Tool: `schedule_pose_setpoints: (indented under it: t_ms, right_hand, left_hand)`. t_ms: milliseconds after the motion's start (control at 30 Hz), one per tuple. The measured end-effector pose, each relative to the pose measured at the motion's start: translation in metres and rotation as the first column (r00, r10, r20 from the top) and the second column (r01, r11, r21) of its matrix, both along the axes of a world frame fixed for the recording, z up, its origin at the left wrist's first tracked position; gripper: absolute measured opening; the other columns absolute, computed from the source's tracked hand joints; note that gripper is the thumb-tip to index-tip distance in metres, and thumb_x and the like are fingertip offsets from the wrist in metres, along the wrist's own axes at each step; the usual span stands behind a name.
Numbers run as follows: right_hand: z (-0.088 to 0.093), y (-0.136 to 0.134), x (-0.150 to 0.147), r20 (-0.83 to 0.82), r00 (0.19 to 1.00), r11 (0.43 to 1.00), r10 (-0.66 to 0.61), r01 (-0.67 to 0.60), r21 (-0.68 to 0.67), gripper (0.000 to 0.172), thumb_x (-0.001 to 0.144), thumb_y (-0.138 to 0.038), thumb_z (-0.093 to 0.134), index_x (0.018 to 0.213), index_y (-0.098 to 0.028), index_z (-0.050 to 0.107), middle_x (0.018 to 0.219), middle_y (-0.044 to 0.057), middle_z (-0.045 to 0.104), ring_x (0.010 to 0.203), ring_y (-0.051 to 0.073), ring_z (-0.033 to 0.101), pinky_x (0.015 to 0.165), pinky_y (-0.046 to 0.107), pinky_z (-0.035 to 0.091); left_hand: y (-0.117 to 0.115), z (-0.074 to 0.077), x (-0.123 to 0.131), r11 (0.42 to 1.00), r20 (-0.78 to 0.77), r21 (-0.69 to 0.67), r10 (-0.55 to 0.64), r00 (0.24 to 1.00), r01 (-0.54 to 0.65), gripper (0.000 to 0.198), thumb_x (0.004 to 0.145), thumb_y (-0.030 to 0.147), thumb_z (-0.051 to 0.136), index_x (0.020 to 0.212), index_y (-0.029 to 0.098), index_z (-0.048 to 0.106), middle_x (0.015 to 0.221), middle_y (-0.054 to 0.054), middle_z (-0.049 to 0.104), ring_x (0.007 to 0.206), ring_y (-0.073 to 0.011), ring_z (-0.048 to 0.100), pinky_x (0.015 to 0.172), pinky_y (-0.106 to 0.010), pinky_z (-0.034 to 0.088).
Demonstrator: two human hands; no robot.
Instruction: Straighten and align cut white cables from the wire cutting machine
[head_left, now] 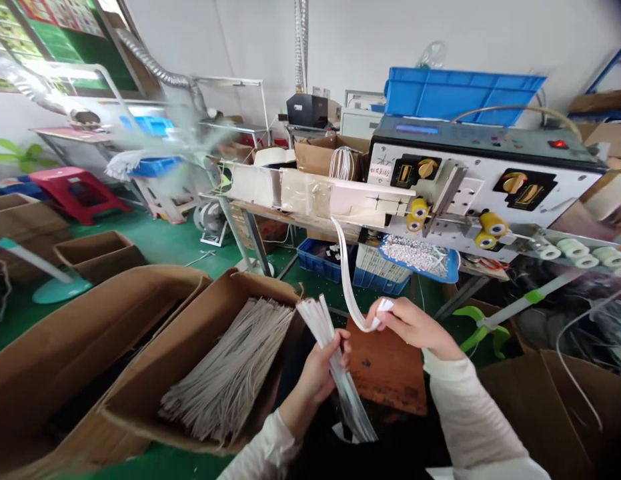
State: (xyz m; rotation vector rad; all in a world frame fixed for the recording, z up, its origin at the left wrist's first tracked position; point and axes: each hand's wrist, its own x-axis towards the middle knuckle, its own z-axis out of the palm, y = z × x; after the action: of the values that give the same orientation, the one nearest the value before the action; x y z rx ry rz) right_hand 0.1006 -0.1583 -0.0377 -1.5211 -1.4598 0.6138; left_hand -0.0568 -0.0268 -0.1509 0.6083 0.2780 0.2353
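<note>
Left hand (317, 377) closes around a bundle of white cables (351, 400); right hand (407, 327) pinches the end of a looped cable (346, 287) that rises toward the cutting machine (483, 177) at far right. More cables (225, 367) lie in a cardboard box (190, 330) to the left.

My left hand (317, 377) is curled closed, wrist turned low, while my right hand (410, 327) sits higher and out to the side, fingers (396, 315) pinched together, both forearms reaching forward in pale sleeves (470, 413).
</note>
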Motion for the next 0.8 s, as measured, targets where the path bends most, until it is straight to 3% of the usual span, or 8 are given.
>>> schedule_pose_setpoints:
  t_ms: [67,167,267,367,500,567,700,800]
  right_hand:
    - [0.010,-0.013,-0.005,-0.107,0.976,0.964,0.188,-0.205,-0.168,0.038,0.101,-0.039,0.037,0.097,-0.015,0.066,0.089,0.008,0.070,0.078,0.014,0.067,0.070,0.024,0.055]
    - [0.014,-0.011,-0.008,-0.258,0.938,0.916,0.233,-0.301,-0.265,0.039,0.100,-0.045,0.039,0.094,-0.014,0.063,0.087,0.008,0.070,0.077,0.015,0.068,0.066,0.024,0.056]
    - [0.004,0.000,-0.005,-0.326,0.940,0.917,0.098,-0.212,-0.338,0.039,0.096,-0.050,0.045,0.091,-0.015,0.060,0.084,0.006,0.069,0.065,0.014,0.066,0.059,0.025,0.055]
    - [-0.012,0.006,0.003,-0.294,0.954,0.934,-0.061,-0.049,-0.354,0.039,0.095,-0.052,0.046,0.091,-0.016,0.059,0.083,0.005,0.067,0.065,0.014,0.064,0.061,0.028,0.055]
    - [-0.034,0.009,0.010,-0.050,0.980,0.962,-0.194,0.181,-0.204,0.038,0.095,-0.049,0.046,0.093,-0.016,0.065,0.108,0.009,0.061,0.104,0.021,0.059,0.097,0.038,0.047]
    - [-0.045,0.010,0.009,-0.041,0.971,0.957,-0.236,0.225,-0.184,0.036,0.094,-0.047,0.048,0.103,-0.016,0.065,0.119,0.010,0.058,0.115,0.022,0.053,0.105,0.039,0.040]
    - [-0.058,0.012,0.003,-0.220,0.939,0.952,-0.265,0.218,-0.216,0.041,0.093,-0.041,0.053,0.126,-0.017,0.056,0.118,0.008,0.062,0.103,0.020,0.059,0.094,0.037,0.047]
    - [-0.059,0.013,-0.003,-0.304,0.909,0.956,-0.285,0.248,-0.156,0.057,0.089,-0.037,0.059,0.141,-0.020,0.042,0.119,0.007,0.061,0.096,0.017,0.060,0.087,0.032,0.050]
  left_hand:
    - [-0.002,0.002,0.009,0.998,-0.002,0.043,-0.045,0.999,0.045,0.032,0.079,0.039,0.074,0.092,0.011,0.063,0.076,-0.004,0.059,0.057,-0.0097,0.052,0.049,-0.021,0.040]
    - [-0.014,0.002,0.021,0.992,-0.011,0.057,-0.108,0.994,0.108,0.035,0.077,0.041,0.075,0.084,0.010,0.062,0.070,-0.006,0.061,0.057,-0.0143,0.058,0.053,-0.025,0.046]
    - [-0.029,0.003,0.025,0.984,-0.013,0.010,-0.176,0.984,0.176,0.033,0.075,0.038,0.077,0.080,0.009,0.061,0.068,-0.007,0.063,0.058,-0.0169,0.062,0.058,-0.028,0.050]
    - [-0.038,0.005,0.022,0.958,0.011,-0.064,-0.278,0.960,0.278,0.033,0.079,0.035,0.074,0.097,0.010,0.062,0.083,-0.012,0.068,0.075,-0.0238,0.068,0.070,-0.036,0.055]
    - [-0.040,0.005,0.015,0.951,-0.014,-0.103,-0.294,0.956,0.291,0.037,0.087,0.034,0.066,0.113,0.008,0.060,0.093,-0.016,0.070,0.082,-0.0257,0.070,0.073,-0.037,0.057]
    - [-0.040,0.003,0.012,0.950,-0.002,-0.098,-0.297,0.955,0.296,0.039,0.087,0.033,0.065,0.116,0.008,0.060,0.096,-0.016,0.070,0.080,-0.0244,0.070,0.070,-0.035,0.058]
    - [-0.040,0.001,0.009,0.951,0.013,-0.086,-0.298,0.954,0.298,0.043,0.085,0.035,0.068,0.117,0.008,0.060,0.099,-0.016,0.070,0.077,-0.0228,0.069,0.068,-0.034,0.057]
    - [-0.040,0.001,0.007,0.945,0.010,-0.092,-0.314,0.949,0.313,0.047,0.082,0.037,0.072,0.118,0.008,0.059,0.098,-0.015,0.069,0.079,-0.0234,0.069,0.071,-0.035,0.056]
